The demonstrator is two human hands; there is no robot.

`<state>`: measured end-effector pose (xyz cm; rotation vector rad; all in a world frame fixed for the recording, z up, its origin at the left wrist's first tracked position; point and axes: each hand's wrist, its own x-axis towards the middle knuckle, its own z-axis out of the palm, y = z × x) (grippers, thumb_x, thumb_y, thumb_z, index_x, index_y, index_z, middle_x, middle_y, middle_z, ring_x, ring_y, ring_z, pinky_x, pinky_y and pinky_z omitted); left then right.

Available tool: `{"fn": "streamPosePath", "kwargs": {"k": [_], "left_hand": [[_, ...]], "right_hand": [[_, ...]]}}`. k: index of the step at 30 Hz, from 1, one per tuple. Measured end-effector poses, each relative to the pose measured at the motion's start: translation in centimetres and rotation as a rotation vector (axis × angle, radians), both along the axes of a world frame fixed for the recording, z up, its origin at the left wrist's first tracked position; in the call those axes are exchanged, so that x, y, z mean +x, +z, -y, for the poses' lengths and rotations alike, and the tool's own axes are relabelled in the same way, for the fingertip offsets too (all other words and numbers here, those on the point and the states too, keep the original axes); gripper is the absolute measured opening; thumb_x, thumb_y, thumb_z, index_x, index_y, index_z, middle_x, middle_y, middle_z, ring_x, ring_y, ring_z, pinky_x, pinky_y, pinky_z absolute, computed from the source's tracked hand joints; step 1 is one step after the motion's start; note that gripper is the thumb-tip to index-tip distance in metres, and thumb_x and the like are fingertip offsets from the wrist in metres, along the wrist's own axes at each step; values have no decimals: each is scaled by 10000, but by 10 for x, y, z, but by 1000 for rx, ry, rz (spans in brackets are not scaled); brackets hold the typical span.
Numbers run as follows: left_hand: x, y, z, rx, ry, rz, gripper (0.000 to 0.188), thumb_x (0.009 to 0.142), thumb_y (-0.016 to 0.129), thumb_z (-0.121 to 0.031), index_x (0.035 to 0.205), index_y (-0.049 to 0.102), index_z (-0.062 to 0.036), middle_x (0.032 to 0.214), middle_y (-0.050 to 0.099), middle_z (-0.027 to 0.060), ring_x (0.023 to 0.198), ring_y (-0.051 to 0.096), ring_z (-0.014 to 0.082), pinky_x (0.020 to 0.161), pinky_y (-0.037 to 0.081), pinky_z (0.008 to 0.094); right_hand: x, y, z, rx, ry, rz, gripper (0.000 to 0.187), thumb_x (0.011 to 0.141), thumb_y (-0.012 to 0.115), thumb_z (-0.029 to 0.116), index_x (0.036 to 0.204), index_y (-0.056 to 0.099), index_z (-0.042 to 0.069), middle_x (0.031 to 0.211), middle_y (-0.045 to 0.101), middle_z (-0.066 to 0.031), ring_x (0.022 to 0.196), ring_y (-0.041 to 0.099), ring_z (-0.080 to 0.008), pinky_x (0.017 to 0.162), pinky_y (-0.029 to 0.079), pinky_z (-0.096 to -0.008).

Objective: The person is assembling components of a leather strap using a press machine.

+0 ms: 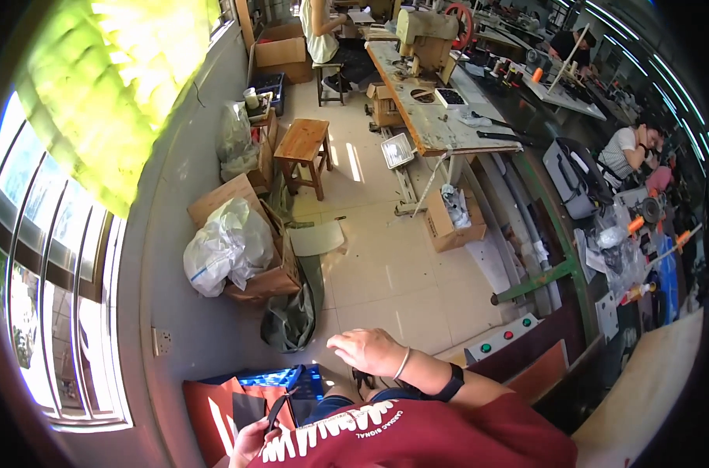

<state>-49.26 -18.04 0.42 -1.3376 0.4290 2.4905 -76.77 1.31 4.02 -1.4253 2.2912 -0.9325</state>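
Pale glossy floor tiles run down a workshop aisle between a grey wall with tall windows and long worktables crowded with machines. At the lower edge, the right hand hovers palm down over the person's lap, fingers loosely curled and slightly spread, holding nothing that can be made out; a thin bangle and a dark watch band circle the wrist. The left hand sits lower, closed around a narrow dark strap that rises from it. Just behind lies an orange and black bag with a blue one beside it, smooth and stiff-sided. Farther off, a crumpled white plastic sack rests in a cardboard box.
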Motion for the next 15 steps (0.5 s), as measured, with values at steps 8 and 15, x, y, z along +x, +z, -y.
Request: {"fn": "streamPosePath", "kwargs": {"k": [8, 15], "left_hand": [[-264, 36, 72, 35, -276, -630, 255, 843, 477, -235, 873, 502, 17, 549, 484, 114, 445, 469, 215, 406, 402, 306], [-477, 73, 117, -164, -522, -1009, 232, 825, 520, -187, 856, 502, 43, 509, 480, 152, 385, 460, 247, 360, 395, 333]], "right_hand": [[-122, 15, -38, 121, -313, -11, 175, 821, 505, 236, 755, 545, 79, 718, 574, -76, 696, 581, -265, 608, 468, -367], [-284, -10, -80, 141, -865, -64, 109, 793, 521, 184, 845, 576, 105, 743, 605, -78, 728, 583, -281, 644, 467, -392]]}}
